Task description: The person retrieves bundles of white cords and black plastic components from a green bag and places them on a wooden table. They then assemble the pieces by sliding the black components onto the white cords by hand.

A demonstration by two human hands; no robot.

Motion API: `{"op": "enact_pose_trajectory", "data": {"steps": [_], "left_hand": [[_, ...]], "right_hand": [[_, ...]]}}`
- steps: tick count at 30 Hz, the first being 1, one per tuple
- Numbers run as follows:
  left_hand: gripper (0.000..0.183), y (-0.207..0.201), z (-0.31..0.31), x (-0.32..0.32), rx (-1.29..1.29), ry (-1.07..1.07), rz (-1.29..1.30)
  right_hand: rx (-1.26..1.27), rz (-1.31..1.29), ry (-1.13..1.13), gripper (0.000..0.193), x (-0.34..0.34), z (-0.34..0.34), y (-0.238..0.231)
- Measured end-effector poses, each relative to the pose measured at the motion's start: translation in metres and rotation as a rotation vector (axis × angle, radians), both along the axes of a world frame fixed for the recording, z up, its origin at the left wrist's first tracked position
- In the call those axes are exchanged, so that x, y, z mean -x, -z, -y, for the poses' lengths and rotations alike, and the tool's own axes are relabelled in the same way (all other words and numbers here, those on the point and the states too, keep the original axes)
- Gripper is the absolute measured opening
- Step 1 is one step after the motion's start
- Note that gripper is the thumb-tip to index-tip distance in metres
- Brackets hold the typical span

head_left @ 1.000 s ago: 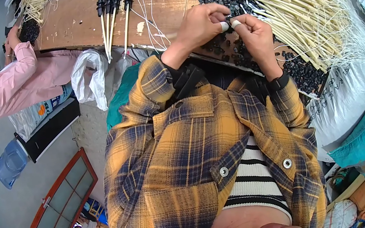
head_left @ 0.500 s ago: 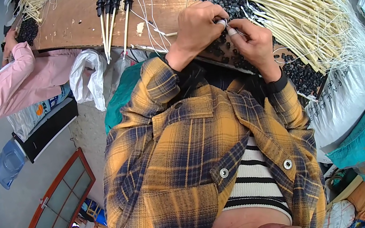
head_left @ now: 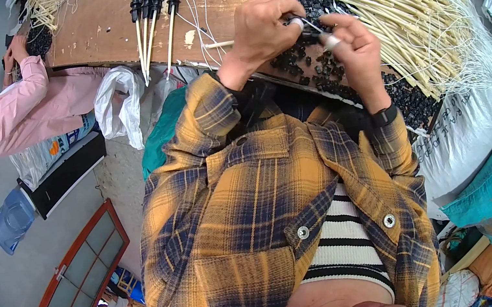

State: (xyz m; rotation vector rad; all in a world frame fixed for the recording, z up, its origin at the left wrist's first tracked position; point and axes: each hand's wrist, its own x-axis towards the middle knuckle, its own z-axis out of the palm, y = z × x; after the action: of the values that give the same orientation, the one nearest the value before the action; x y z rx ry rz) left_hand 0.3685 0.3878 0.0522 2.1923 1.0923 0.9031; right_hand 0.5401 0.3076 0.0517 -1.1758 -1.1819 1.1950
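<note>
My left hand [head_left: 266, 26] is closed round a thin cream-coloured stick [head_left: 219, 44], whose end pokes out on the left of the fist. A short white cord [head_left: 314, 26] runs from its fingertips toward my right hand [head_left: 357, 50]. The right hand is slightly blurred, with thumb and forefinger brought together at the cord's end. White wrapping covers a fingertip on each hand. Below and around both hands lie many small black plastic pieces [head_left: 327, 70]. Whether a black piece is between the left fingers is hidden.
A large heap of cream sticks with white cords [head_left: 385, 10] covers the right of the brown table [head_left: 86, 33]. Several sticks with black fittings [head_left: 151, 2] lie left of my hands. A co-worker in pink [head_left: 30, 103] sits at far left. White sacks [head_left: 464, 138] stand at right.
My hands were close together at the fingertips; now the right hand has drawn away to the right and slightly down, and the white cord shows between them.
</note>
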Motion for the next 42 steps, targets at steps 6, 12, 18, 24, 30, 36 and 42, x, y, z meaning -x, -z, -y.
{"op": "enact_pose_trajectory", "data": {"steps": [6, 12, 18, 24, 30, 36, 42], "left_hand": [[0.044, 0.0, 0.01, 0.0, 0.162, 0.394, -0.095], [0.026, 0.001, 0.005, 0.009, 0.111, 0.285, -0.124], [0.026, 0.001, 0.008, 0.006, 0.049, 0.203, -0.122], [0.028, -0.008, 0.006, 0.014, 0.336, 0.164, 0.004], [0.025, 0.0, 0.01, 0.016, 0.105, 0.111, -0.214], [0.005, -0.011, 0.015, 0.014, -0.313, 0.204, -0.401], [0.013, -0.013, -0.015, 0.079, -0.255, -0.038, -0.046]], "right_hand": [[0.172, -0.797, -0.018, 0.026, -0.021, 0.003, 0.001], [-0.307, 0.717, -0.106, 0.033, -0.018, 0.008, -0.014], [-0.21, 0.587, -0.108, 0.035, -0.009, 0.004, -0.005], [-0.201, 0.601, 0.089, 0.039, 0.0, 0.007, -0.005], [-0.475, 0.987, -0.154, 0.032, -0.003, 0.0, -0.005], [0.277, 0.35, -0.163, 0.017, 0.005, -0.018, -0.014], [-0.649, 0.905, 0.213, 0.017, 0.015, -0.032, -0.024]]}}
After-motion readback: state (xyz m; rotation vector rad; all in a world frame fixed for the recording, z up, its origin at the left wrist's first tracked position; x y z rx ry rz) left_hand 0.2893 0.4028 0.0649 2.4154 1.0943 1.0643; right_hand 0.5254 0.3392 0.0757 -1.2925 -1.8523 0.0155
